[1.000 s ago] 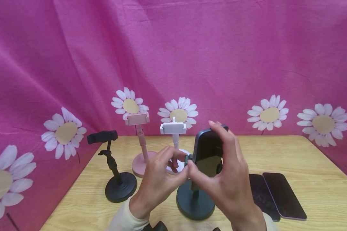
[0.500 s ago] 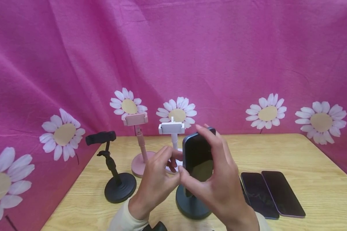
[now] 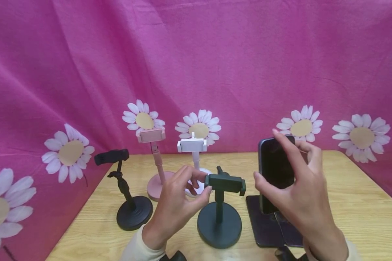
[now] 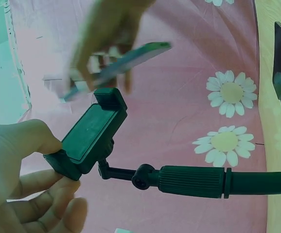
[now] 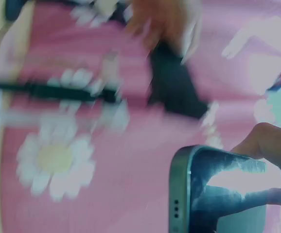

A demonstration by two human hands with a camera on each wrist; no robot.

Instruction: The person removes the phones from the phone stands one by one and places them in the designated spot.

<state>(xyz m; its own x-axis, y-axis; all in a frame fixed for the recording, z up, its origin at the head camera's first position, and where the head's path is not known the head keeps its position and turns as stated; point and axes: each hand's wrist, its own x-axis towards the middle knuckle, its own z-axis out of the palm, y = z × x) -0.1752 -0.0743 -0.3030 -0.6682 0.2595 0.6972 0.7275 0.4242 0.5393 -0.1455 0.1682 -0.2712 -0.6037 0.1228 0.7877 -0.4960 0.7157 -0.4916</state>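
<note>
In the head view my left hand point(image 3: 179, 203) pinches the left end of the clamp point(image 3: 227, 183) on a dark green phone stand point(image 3: 219, 228), whose round base is on the table. The left wrist view shows thumb and fingertips on that clamp end point(image 4: 94, 131), with nothing between its two end lips. Right of the stand, my right hand point(image 3: 302, 192) holds a dark smartphone point(image 3: 276, 166) upright by its edges, apart from the clamp. Its glossy screen point(image 5: 228, 184) shows in the right wrist view, where the stand is blurred.
Behind stand a pink phone stand point(image 3: 156, 157) and a white one point(image 3: 192, 145); a black one point(image 3: 134, 214) is at the left. Dark phones point(image 3: 264, 228) lie flat on the wooden table point(image 3: 352, 203), below the raised phone. A pink daisy-print cloth point(image 3: 248, 72) hangs behind.
The right hand has carried the smartphone from in front of the green clamp out to the right, uncovering the clamp. My left hand has stayed at the clamp's left end.
</note>
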